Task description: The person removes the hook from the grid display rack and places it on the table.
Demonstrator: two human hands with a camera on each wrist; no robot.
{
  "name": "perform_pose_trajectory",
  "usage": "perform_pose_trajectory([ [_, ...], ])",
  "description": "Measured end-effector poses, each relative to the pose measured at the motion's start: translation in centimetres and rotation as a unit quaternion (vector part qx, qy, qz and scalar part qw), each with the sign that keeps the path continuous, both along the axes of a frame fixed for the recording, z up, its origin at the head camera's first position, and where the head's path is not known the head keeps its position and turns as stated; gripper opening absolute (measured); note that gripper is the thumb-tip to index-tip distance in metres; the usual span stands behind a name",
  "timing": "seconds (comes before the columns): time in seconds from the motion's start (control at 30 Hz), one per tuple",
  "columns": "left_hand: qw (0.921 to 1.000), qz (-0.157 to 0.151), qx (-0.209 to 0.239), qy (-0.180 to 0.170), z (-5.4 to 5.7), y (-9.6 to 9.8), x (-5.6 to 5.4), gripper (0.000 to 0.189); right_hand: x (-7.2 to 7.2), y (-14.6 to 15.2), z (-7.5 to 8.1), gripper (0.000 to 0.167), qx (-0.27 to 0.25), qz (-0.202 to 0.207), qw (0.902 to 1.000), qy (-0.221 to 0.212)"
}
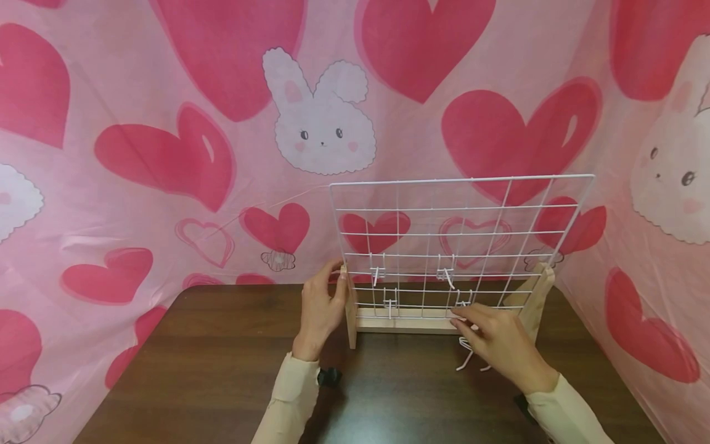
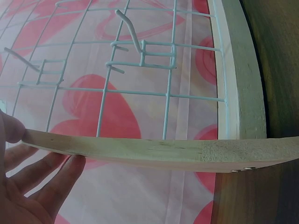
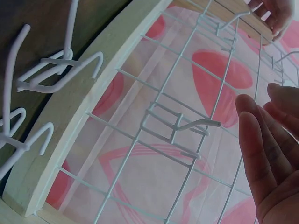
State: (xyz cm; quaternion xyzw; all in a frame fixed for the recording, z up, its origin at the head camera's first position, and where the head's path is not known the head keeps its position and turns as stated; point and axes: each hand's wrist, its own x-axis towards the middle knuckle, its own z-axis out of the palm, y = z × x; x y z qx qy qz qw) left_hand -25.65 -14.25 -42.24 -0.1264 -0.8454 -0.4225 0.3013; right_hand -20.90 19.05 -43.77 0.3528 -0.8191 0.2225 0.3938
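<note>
A white wire grid panel [image 1: 463,180] stands upright in a wooden stand [image 1: 405,323]. My left hand [image 1: 322,305] grips the top of the stand's left side piece [image 2: 140,150], thumb on one face and fingers on the other. Several white wire hooks hang on the grid, among them an upper-left hook [image 2: 131,30] and a lower-right hook [image 3: 201,123]. Just in front of that lower-right one is my right hand [image 1: 501,342], its fingers loosely bent, apart from the hook and holding nothing. Loose white hooks [image 3: 11,77] lie on the table by the stand's base, partly hidden by this hand.
The dark wooden table [image 1: 222,370] carries the stand near its back edge. A pink cloth [image 1: 416,135] with hearts and rabbit faces hangs behind and on both sides. The stand's right side piece [image 1: 539,299] rises beyond my right hand.
</note>
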Motion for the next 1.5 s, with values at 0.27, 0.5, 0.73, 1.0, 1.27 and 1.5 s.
perform_pose_trajectory([
  [0.27,1.0,-0.004,0.003,-0.006,0.0,0.0,0.0,0.028,-0.4,-0.1,0.7,0.016,-0.026,-0.01,0.9996,0.001],
  [0.5,1.0,-0.004,-0.001,0.003,-0.1,0.0,0.1,0.028,-0.8,-0.3,1.1,0.016,-0.044,-0.02,0.9988,-0.009],
  [0.73,1.0,-0.005,-0.006,0.006,-0.1,0.0,0.1,0.026,-1.1,-0.4,1.3,0.039,-0.061,-0.021,0.9979,0.001],
  [1.0,1.0,0.0,-0.005,0.002,-0.1,0.0,-0.1,0.026,-1.4,-0.9,2.1,0.057,-0.074,-0.032,0.9967,0.008],
  [1.27,1.0,0.0,-0.006,0.003,-0.1,0.0,-0.1,0.025,-1.8,-1.3,2.5,0.032,-0.077,-0.036,0.9962,0.017],
  [1.5,0.9998,0.0,-0.008,0.016,0.0,0.1,-0.1,0.024,-2.1,-1.6,2.9,0.031,-0.069,-0.036,0.9964,0.033],
])
